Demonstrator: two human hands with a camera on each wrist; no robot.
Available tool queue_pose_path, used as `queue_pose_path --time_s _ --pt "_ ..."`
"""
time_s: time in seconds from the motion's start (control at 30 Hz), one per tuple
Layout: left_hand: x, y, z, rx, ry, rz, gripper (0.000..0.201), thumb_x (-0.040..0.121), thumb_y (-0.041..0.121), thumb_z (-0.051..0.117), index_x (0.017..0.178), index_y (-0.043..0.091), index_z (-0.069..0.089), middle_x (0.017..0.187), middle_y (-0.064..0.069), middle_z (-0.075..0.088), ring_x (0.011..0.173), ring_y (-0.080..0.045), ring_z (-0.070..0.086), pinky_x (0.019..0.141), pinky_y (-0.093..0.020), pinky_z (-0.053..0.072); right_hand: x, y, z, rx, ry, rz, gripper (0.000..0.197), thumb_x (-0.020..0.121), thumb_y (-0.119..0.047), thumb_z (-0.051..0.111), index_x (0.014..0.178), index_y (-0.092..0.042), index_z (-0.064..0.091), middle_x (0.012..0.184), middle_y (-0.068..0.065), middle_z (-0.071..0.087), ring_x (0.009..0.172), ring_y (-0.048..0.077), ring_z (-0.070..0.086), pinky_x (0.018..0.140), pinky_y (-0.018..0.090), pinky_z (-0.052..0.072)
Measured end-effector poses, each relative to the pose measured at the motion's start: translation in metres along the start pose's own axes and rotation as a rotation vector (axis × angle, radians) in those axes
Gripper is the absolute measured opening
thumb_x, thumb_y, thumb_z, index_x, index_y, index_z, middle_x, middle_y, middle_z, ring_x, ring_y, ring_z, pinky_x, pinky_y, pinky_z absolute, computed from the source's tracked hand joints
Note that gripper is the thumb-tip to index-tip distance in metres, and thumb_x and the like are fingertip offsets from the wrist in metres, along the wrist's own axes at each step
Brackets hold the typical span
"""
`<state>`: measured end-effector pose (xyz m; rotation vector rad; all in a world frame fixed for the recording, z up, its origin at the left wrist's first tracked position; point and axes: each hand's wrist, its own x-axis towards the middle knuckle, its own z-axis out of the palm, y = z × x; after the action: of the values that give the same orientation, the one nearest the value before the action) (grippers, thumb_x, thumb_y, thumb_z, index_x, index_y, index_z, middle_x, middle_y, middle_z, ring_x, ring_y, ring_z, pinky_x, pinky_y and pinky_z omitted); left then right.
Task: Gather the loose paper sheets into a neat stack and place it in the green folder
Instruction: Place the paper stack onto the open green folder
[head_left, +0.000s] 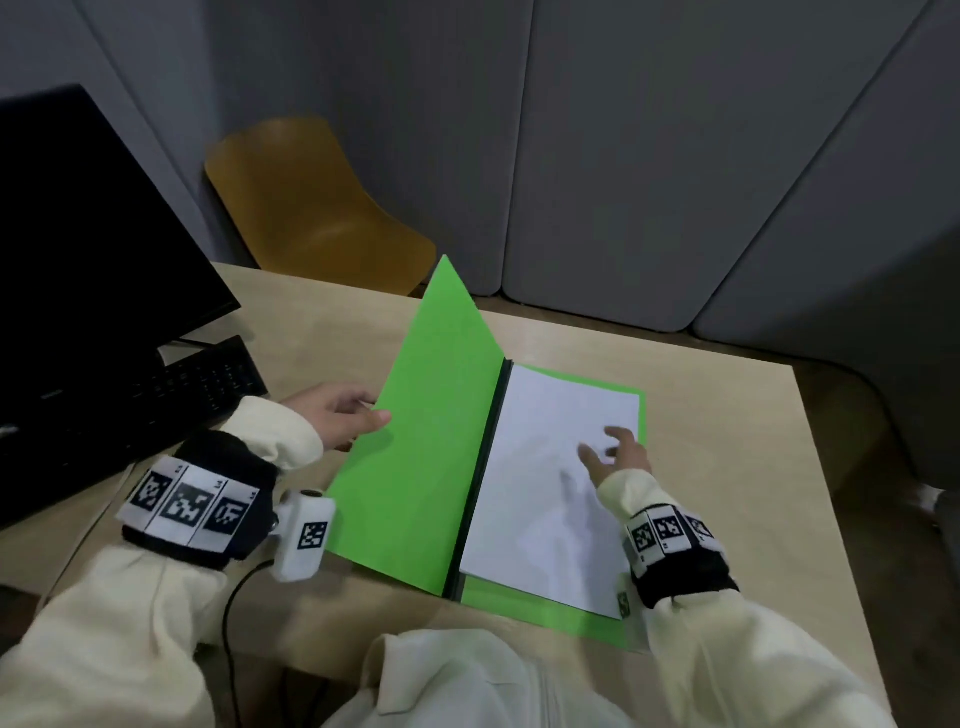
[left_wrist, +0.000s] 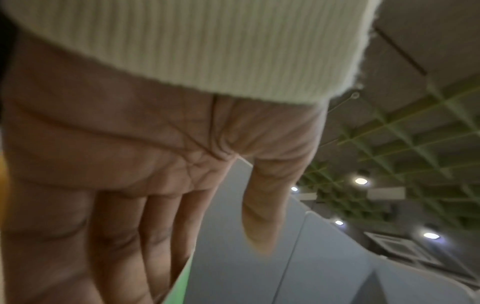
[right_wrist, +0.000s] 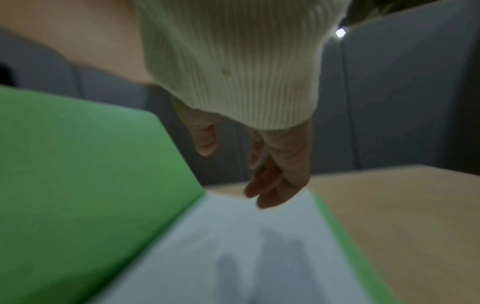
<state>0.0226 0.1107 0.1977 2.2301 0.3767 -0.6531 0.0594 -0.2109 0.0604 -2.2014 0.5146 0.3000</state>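
Observation:
The green folder (head_left: 436, 441) lies open on the table, its front cover (right_wrist: 85, 174) raised at a slant. A neat stack of white paper (head_left: 540, 467) rests on the folder's right half, against the dark spine. My left hand (head_left: 353, 415) is at the cover's left edge (left_wrist: 182, 286): straight fingers (left_wrist: 155, 236) lie behind it, and the thumb stands just off the inner face. My right hand (head_left: 615, 449) is spread loosely over the far right part of the paper (right_wrist: 233, 246), with its fingertips (right_wrist: 267, 195) at or just above the sheet.
A black monitor (head_left: 88, 234) and keyboard (head_left: 197, 384) fill the table's left side. A yellow chair (head_left: 311, 208) stands behind the table, in front of grey partition panels. Bare tabletop (head_left: 753, 493) lies right of the folder. A black cable (head_left: 228, 613) hangs off the near edge.

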Motion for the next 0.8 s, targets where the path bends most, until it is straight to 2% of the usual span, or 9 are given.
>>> queue_pose_path --time_s 0.07,0.17,0.27,0.37,0.5,0.6,0.67,0.73,0.8 --pt "-0.010 0.013 0.004 -0.041 -0.086 0.090 0.041 0.092 0.029 0.053 0.132 0.017 0.050 0.125 -0.005 0.061 0.113 -0.022 0.060 0.103 -0.038 0.046 -0.018 -0.036 0.001 0.051 -0.089 -0.122 0.049 0.086 -0.041 0.059 0.129 -0.019 0.048 0.119 0.010 0.057 0.106 0.027 0.058 0.087 0.035 0.049" --pt "-0.017 0.032 0.019 -0.175 -0.208 0.203 0.020 0.096 0.020 0.047 0.108 0.029 0.060 0.100 0.006 0.068 0.088 -0.013 0.066 0.085 -0.026 0.053 -0.049 -0.079 -0.003 0.170 -0.260 -0.230 0.049 0.087 -0.054 0.050 0.126 -0.026 0.049 0.111 0.000 0.057 0.099 0.023 0.064 0.084 0.038 0.055" --pt "-0.005 0.041 0.044 -0.233 -0.351 0.201 0.022 0.097 0.021 0.045 0.114 0.023 0.060 0.096 0.008 0.069 0.081 -0.008 0.065 0.075 -0.018 0.051 -0.066 -0.092 -0.011 0.239 -0.367 -0.225 0.045 0.084 -0.054 0.053 0.122 -0.029 0.049 0.105 -0.005 0.058 0.093 0.019 0.068 0.079 0.036 0.056" --pt "0.031 0.027 0.075 -0.223 -0.389 0.097 0.017 0.096 0.021 0.048 0.108 0.020 0.061 0.096 0.003 0.068 0.077 -0.008 0.062 0.068 -0.019 0.049 -0.061 -0.072 -0.025 0.159 -0.363 -0.214 0.040 0.081 -0.034 0.066 0.117 -0.027 0.049 0.091 -0.002 0.061 0.082 0.024 0.067 0.074 0.040 0.058" --pt "0.083 -0.002 0.117 -0.188 -0.183 -0.160 0.027 0.092 0.009 0.054 0.118 0.001 0.060 0.104 -0.014 0.068 0.067 -0.016 0.057 0.054 -0.024 0.048 -0.033 -0.001 -0.052 0.088 -0.262 -0.049 0.039 0.081 -0.007 0.068 0.117 -0.003 0.058 0.083 0.011 0.057 0.077 0.025 0.057 0.073 0.041 0.055" --pt "0.105 -0.023 0.144 -0.071 -0.144 -0.240 0.031 0.088 0.002 0.057 0.118 -0.002 0.062 0.121 -0.022 0.064 0.083 -0.021 0.057 0.081 -0.033 0.052 -0.014 0.046 -0.059 -0.024 -0.234 0.135 0.011 0.079 -0.005 0.069 0.078 -0.008 0.059 0.068 0.007 0.052 0.071 0.023 0.053 0.082 0.050 0.053" --pt "0.112 -0.027 0.161 -0.035 -0.177 -0.242 0.034 0.088 0.006 0.058 0.121 -0.002 0.059 0.126 -0.022 0.061 0.090 -0.020 0.056 0.093 -0.036 0.051 -0.005 0.073 -0.056 -0.038 -0.223 0.244 0.026 0.080 0.002 0.066 0.065 -0.014 0.051 0.066 0.005 0.053 0.065 0.021 0.052 0.076 0.037 0.056" --pt "0.112 -0.022 0.174 0.018 -0.175 -0.240 0.039 0.089 0.014 0.060 0.124 -0.002 0.057 0.130 -0.020 0.059 0.099 -0.025 0.060 0.097 -0.036 0.048 -0.002 0.092 -0.051 -0.038 -0.185 0.316 0.016 0.082 0.006 0.062 0.079 -0.009 0.058 0.078 0.010 0.057 0.057 0.017 0.050 0.046 0.016 0.052" --pt "0.113 -0.019 0.181 0.096 -0.142 -0.239 0.041 0.088 0.019 0.060 0.124 0.000 0.058 0.129 -0.018 0.060 0.117 -0.030 0.059 0.100 -0.034 0.045 -0.002 0.103 -0.041 -0.008 -0.144 0.406 0.023 0.083 0.006 0.060 0.104 -0.003 0.058 0.085 0.014 0.058 0.062 0.026 0.056 0.032 0.017 0.045"
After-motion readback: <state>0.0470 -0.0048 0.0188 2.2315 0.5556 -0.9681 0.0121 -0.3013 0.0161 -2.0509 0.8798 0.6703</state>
